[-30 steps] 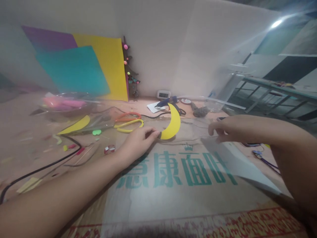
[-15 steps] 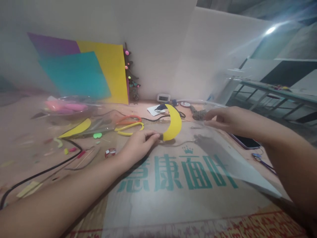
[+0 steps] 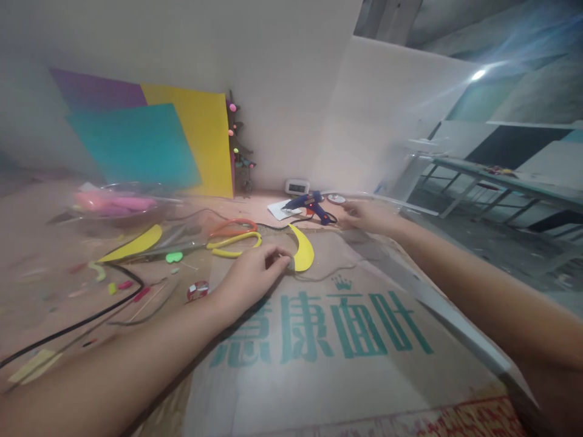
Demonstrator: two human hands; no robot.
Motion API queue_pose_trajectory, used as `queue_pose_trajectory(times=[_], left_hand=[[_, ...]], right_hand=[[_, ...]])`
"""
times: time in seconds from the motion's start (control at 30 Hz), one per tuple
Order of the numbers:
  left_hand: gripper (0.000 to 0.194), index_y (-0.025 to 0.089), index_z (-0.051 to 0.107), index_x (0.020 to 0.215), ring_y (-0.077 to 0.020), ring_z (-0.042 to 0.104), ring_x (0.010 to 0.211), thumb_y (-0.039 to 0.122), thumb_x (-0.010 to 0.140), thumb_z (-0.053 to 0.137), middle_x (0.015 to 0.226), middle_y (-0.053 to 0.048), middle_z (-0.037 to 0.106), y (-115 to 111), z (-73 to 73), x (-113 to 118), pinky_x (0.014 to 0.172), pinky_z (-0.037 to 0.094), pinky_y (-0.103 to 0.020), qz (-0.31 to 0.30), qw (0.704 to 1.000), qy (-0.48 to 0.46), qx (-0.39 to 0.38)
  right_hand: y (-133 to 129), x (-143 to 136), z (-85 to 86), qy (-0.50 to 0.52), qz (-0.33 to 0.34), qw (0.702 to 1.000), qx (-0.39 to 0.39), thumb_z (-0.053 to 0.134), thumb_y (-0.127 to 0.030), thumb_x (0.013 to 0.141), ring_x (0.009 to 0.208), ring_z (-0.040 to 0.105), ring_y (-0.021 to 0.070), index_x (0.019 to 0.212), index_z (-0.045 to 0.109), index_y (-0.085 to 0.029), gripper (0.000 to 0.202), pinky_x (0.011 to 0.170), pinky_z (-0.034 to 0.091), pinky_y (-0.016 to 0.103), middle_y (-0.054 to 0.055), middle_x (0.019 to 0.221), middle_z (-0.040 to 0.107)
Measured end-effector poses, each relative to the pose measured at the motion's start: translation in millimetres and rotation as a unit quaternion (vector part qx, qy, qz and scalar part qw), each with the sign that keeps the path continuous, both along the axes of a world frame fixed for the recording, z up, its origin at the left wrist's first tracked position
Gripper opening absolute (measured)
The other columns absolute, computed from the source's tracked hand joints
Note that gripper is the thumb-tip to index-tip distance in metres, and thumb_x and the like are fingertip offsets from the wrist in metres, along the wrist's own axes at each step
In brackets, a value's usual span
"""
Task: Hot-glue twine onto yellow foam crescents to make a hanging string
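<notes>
Item: yellow crescent cut-out, thin sheet, probably craft foam or card. It lies on the printed cardboard sheet that covers the near part of the desk, with a length of twine trailing from its lower tip.

Our left hand has its fingertips pinched narrow at that lower tip, holding the crescent and, as far as we can tell, the twine end against it. Our right hand is stretched far out with the fingers loosely spread, beside the blue glue gun and not gripping it.

Handling, as we judge it: very light, flexible, easily creased; the pointed tips are the weak parts. We would take hold across the broad middle of the curve, or pin it flat with a fingertip, rather than pull at a point. The surface looks smooth, so it may slide on the cardboard.

Nearby: scissors with orange and yellow handles, a second yellow offcut, a clear bowl of pink pieces, a black cable, and coloured sheets leaning on the wall.
</notes>
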State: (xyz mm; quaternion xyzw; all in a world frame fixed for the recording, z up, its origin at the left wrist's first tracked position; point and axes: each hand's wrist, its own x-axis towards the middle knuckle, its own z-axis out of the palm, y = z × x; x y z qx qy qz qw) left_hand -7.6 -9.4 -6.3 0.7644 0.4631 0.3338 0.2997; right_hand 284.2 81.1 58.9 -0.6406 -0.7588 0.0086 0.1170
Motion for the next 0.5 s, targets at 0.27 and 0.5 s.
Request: queue_pose_trajectory(times=[0.27,0.5], left_hand=[[0.023,0.020,0.068,0.087,-0.0208,0.063,0.083,0.036,0.087,0.051,0.087,-0.002,0.071,-1,0.3,0,0.073,0.045,-0.030,-0.009,1.000,-0.019,-0.002],[0.021,0.020,0.067,0.090,-0.0193,0.062,0.078,0.036,0.083,0.057,0.084,-0.002,0.070,-1,-1.9,1,0.068,0.045,-0.028,-0.011,0.999,-0.034,-0.009]], right_hand=[[46,-30,-22.2,0.081,0.003,0.996,-0.041,0.061,-0.052,0.083,0.078,0.065,0.0181,0.121,0.064,-0.020,0.050,0.065,0.045,0.024,0.007,0.105,0.072],[51,-50,-42.4,0.134,-0.001,0.991,-0.015,0.064,-0.039,0.080,0.064,0.061,0.0172,0.109,0.065,-0.014,0.038,0.060,0.042,0.025,0.005,0.075,0.070]])
